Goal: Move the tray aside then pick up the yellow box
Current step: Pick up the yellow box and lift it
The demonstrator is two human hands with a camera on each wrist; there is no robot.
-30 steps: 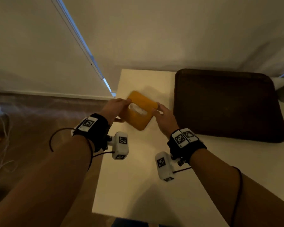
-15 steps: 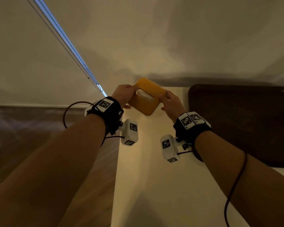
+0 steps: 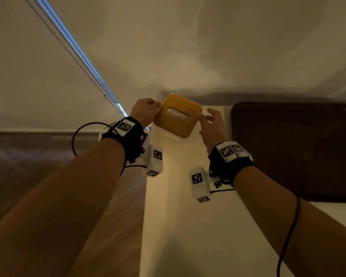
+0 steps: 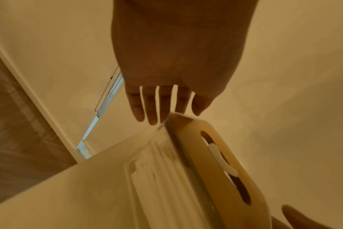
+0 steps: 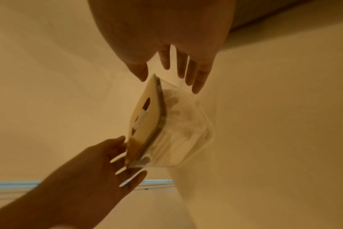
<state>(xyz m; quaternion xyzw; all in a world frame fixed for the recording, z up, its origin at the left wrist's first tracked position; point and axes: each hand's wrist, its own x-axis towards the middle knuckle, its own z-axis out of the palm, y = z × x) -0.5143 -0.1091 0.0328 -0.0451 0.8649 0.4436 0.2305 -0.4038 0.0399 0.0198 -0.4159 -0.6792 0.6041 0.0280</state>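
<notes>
The yellow box (image 3: 178,116) has a yellow lid with a tissue slot over a clear body. It hangs in the air above the far end of the white table (image 3: 188,226), lid tilted toward me. My left hand (image 3: 153,108) holds its left corner and my right hand (image 3: 205,116) holds its right corner. In the left wrist view my left fingers (image 4: 153,108) reach past the box (image 4: 215,162). In the right wrist view my right thumb and fingers (image 5: 196,80) pinch the box (image 5: 145,124). The dark brown tray (image 3: 298,152) lies on the table to the right.
A roller blind with a bead chain (image 3: 78,54) hangs at the back left. A pale wall rises behind the table. Wooden floor (image 3: 48,166) lies left of the table's edge. Cables run from both wrist bands.
Both hands have lifted the yellow box off the table and raised it up and away from me, tilting its lid toward me. The tray has stayed in place.
</notes>
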